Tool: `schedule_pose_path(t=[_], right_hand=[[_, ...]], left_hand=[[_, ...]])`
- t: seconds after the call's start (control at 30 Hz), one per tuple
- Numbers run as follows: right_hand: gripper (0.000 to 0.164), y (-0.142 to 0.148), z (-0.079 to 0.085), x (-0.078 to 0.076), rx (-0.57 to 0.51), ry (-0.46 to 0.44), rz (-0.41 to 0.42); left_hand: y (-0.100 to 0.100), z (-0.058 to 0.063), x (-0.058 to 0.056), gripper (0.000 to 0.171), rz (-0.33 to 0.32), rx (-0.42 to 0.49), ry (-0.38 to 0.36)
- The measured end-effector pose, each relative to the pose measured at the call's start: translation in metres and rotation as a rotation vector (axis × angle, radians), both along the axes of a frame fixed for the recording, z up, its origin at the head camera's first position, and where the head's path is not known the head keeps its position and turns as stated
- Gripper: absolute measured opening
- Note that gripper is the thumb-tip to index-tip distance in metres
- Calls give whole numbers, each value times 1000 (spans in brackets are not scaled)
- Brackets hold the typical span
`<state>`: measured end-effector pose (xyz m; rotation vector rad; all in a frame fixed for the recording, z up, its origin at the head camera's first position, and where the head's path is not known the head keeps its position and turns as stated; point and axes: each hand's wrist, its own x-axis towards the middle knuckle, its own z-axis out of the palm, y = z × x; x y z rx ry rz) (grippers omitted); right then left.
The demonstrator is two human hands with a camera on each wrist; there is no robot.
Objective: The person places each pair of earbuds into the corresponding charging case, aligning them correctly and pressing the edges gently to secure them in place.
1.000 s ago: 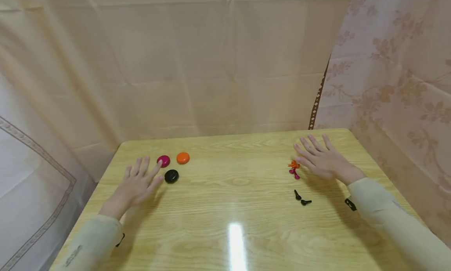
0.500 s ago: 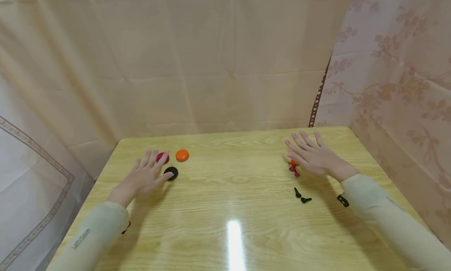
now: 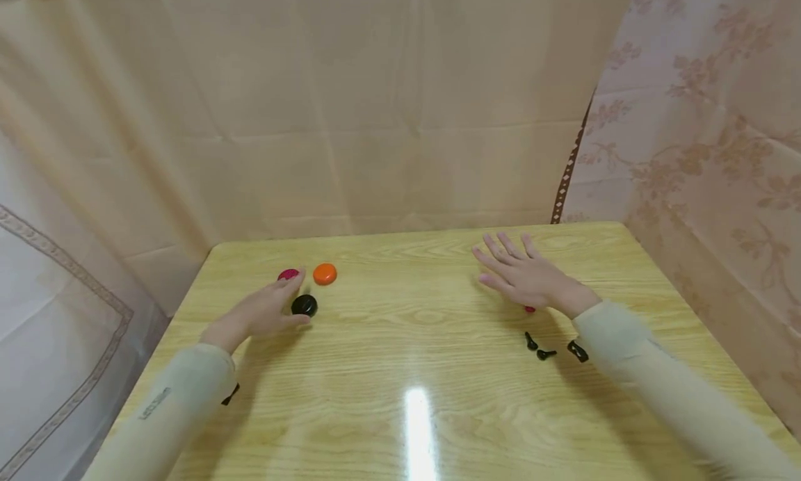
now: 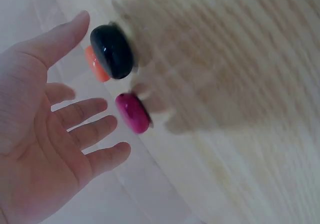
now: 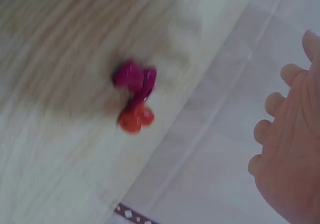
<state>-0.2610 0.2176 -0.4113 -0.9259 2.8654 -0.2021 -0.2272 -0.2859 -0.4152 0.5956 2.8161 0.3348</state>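
Your left hand (image 3: 263, 312) has advanced to the black disc (image 3: 304, 304) on the table (image 3: 400, 342): thumb and fingers apart, nothing gripped, placement apparently favourable. Your right hand (image 3: 522, 278) has shifted inward, fingers spread, mostly hiding the magenta earbuds (image 5: 129, 75) from the head view.
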Motion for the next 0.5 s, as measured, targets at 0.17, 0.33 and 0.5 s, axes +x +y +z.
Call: schedule_pose_path(t=[0.17, 0.33, 0.5], right_hand=[[64, -16, -5, 0, -33, -5, 51], [62, -29, -8, 1, -48, 1, 80], [61, -37, -13, 7, -105, -36, 106]], left_hand=[[6, -3, -6, 73, -51, -7, -16], [9, -5, -8, 56, -82, -15, -16], [17, -9, -8, 52, -102, -14, 26]])
